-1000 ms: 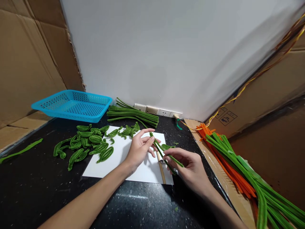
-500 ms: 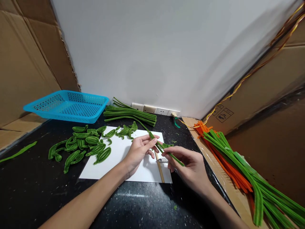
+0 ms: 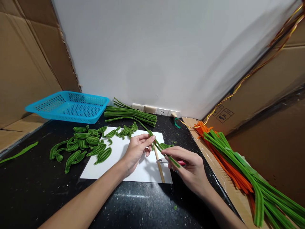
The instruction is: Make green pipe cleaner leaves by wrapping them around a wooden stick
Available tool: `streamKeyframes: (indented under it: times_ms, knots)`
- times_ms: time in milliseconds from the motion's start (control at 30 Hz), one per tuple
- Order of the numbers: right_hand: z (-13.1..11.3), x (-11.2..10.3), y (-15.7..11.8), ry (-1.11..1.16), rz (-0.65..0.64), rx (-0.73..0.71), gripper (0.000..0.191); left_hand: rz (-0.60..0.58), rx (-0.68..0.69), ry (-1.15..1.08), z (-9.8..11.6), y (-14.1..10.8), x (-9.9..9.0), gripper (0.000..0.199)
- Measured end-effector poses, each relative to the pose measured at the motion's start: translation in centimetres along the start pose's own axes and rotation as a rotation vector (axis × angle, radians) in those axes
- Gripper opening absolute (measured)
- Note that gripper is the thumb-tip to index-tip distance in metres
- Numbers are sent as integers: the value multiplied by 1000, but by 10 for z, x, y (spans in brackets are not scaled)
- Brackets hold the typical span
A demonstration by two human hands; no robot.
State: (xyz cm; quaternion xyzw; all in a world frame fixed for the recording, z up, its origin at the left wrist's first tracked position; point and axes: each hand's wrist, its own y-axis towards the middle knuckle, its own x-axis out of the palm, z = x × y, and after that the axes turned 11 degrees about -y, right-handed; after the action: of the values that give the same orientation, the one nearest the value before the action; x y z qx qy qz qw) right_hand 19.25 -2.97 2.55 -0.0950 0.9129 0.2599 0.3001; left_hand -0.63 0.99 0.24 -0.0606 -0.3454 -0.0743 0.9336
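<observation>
Green fuzzy stem pinched between thumb and fingers of left hand, near end pinched by curled right hand. Red-handled metal tool at right fingers, mostly covered, type unclear. Wooden stick between hands, upper end hidden behind stem.

Metal-tipped tool partly hidden; bright-green bundle cut by right edge.

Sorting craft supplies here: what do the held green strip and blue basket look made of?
Green strip: perhaps chenille, matte, judging by its velvety pile; any core is hidden. Blue basket: likely moulded plastic, slightly glossy, given its even colour and regular perforations.
</observation>
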Motion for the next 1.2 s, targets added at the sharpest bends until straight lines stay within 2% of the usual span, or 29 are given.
streamKeyframes:
  times_ms: [233,367,500,733,800,967,1200]
  knots:
    - [3,2,-3,-5,-12,75,21,4,-16,9,3,-2,2,37]
    - [8,4,-5,64,53,166,25,-15,-24,51,4,-2,2,41]
    - [7,4,-4,25,150,218,26,-17,-30,94,5,-3,3,43]
    - [5,4,-2,120,221,283,31,-77,-49,203,0,0,1,32]
    - [4,3,-2,141,240,273,37,-96,-57,213,-2,0,1,31]
    - [2,2,1,183,259,247,73,-81,-76,159,-2,0,1,32]
    - [3,2,6,290,257,273,84,-39,-19,88,-1,0,-2,39]
